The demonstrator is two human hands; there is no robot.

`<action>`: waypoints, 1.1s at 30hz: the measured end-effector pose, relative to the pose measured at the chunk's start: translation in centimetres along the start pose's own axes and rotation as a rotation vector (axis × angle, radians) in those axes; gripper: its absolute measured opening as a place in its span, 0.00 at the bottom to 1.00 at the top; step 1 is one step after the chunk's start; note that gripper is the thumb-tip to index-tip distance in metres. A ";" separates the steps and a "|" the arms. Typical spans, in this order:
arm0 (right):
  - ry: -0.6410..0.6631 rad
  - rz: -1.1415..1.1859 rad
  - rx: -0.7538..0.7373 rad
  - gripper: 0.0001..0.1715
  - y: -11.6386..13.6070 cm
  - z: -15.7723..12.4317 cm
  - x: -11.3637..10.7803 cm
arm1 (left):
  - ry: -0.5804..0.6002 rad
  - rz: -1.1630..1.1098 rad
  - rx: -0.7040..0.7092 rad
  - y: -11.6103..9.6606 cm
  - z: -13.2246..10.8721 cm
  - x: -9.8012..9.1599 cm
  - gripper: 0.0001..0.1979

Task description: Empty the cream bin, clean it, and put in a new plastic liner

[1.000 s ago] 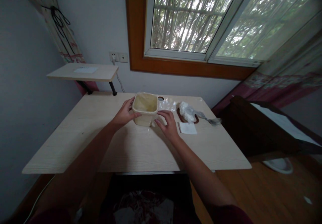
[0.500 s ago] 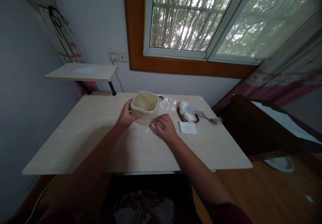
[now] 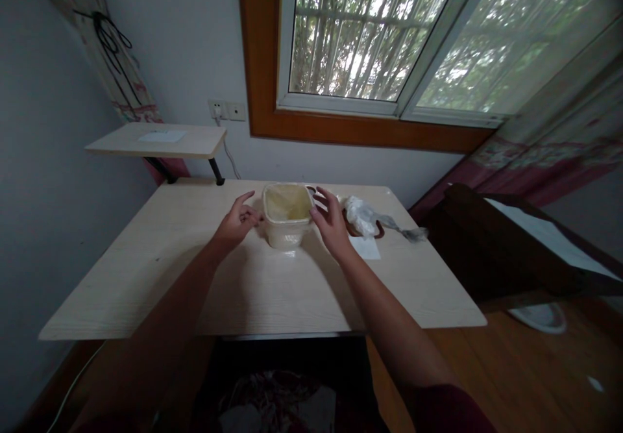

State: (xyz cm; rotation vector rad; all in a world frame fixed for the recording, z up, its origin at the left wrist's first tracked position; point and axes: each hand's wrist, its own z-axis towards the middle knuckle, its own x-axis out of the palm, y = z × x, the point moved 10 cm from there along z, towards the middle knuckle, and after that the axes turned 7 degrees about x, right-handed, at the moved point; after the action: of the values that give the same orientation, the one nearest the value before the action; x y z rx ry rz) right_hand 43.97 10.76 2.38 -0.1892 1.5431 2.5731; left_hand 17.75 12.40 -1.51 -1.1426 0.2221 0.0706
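A cream square-rimmed container (image 3: pixel 286 235) stands upright near the back middle of the pale wooden table (image 3: pixel 287 296), its inside yellowish. Just left of it is my left hand (image 3: pixel 237 224), fingers apart and holding nothing. At the container's right side my right hand (image 3: pixel 332 224) has its thumb and fingers spread, the fingertips at or against the rim. Whether they press on it cannot be told. Right of that hand lies a crumpled clear plastic bag (image 3: pixel 360 215) on a brown ring-like object (image 3: pixel 380 229), with a white square (image 3: pixel 366 247) in front.
A raised shelf (image 3: pixel 195 141) with a paper (image 3: pixel 162 136) on it stands at the back left. A dark piece of furniture (image 3: pixel 516 258) is beyond the table's right edge. A window is behind the table.
My left hand has let go of the container and is beside it. The container has shifted slightly right and stands straighter. My right hand has risen to its right side, fingers opened.
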 end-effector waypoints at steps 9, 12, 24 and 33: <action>0.124 -0.054 0.090 0.47 -2.1 -1.3 2.8 | 0.008 -0.058 0.058 -1.3 1.8 1.8 0.42; 0.162 -0.039 0.093 0.54 -2.7 -1.8 3.3 | 0.057 -0.152 0.061 -0.7 1.7 3.2 0.56; 0.139 -0.171 0.123 0.35 -3.0 -2.9 4.0 | 0.060 -0.221 0.052 0.1 0.1 4.2 0.76; 0.203 -0.329 0.039 0.31 -3.5 -4.0 4.1 | 0.066 -0.165 0.009 1.4 -0.6 4.1 0.74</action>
State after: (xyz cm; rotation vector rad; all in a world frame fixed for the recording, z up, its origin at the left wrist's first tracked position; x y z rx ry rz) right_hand 40.75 9.07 -3.28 -0.6589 1.4765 2.3213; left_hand 21.43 12.20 -3.82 -1.1519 0.1862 -0.1141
